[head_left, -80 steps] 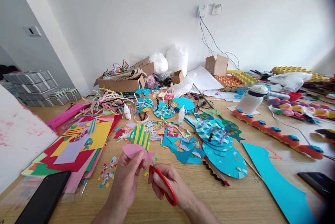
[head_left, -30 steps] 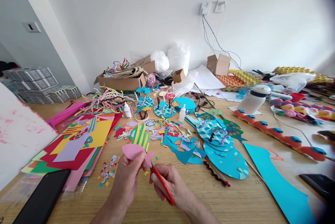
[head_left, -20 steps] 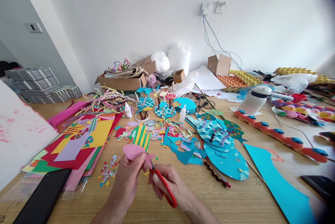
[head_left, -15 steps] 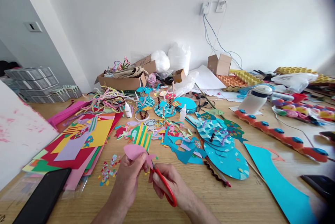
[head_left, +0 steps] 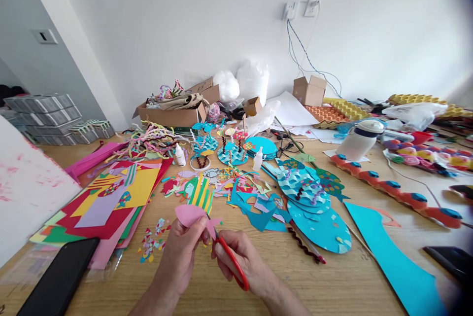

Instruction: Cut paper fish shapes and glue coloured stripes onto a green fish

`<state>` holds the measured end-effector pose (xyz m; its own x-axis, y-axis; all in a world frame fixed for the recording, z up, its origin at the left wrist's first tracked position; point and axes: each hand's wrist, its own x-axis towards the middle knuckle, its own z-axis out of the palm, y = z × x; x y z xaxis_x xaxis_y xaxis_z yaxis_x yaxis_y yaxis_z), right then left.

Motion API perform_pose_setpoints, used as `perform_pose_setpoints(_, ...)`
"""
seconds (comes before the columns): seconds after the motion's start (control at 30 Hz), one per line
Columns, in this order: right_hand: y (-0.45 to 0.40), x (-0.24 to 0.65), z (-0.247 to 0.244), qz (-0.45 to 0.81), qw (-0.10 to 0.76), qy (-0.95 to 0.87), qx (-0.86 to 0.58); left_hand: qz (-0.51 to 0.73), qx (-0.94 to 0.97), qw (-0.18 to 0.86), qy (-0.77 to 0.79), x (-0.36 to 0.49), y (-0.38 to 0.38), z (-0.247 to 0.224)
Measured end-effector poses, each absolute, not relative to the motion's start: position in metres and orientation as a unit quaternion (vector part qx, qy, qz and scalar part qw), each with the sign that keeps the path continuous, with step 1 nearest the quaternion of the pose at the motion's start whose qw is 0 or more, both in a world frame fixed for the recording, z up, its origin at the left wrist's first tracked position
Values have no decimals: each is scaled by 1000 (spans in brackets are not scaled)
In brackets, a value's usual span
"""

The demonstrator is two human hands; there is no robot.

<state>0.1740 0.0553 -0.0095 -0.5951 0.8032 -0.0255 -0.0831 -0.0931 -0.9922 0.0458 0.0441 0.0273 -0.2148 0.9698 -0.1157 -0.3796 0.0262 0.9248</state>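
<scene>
My left hand (head_left: 184, 243) pinches a pink paper fish shape (head_left: 189, 213) between thumb and fingers, its rounded body toward the left and its narrow tail toward the right. My right hand (head_left: 238, 255) is wrapped round the red handles of a pair of scissors (head_left: 233, 264). The dark blades meet the paper at the tail end, close to my left fingertips; part of them is hidden. Just beyond the hands lies green, yellow and white striped paper (head_left: 201, 192). Tiny coloured paper bits (head_left: 152, 243) are scattered left of my left hand.
Stacked coloured paper (head_left: 142, 183) and a black phone (head_left: 59, 276) lie on the left. Blue paper offcuts (head_left: 254, 210) and blue decorated discs (head_left: 321, 227) are at right. Two small glue bottles (head_left: 180, 155) stand behind, near finished fish models (head_left: 232, 153). A cardboard box (head_left: 173, 116) sits against the wall.
The pink fish's tail looks narrower, and the scissor blades sit slightly differently along it. Both hands stay in nearly the same place.
</scene>
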Motion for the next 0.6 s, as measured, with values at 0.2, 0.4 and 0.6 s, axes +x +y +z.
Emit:
perform_pose_setpoints(0.2, 55, 173, -8, 662, 330, -596, -312, 619, 313, 542, 475, 42, 43, 27)
perform_pose_setpoints(0.4, 55, 174, -8, 671, 325, -591, -309, 615, 322, 541, 475, 40, 43, 26)
perform_pose_setpoints(0.6, 56, 175, -8, 664, 316, -606, -303, 614, 323, 543, 473, 42, 42, 27)
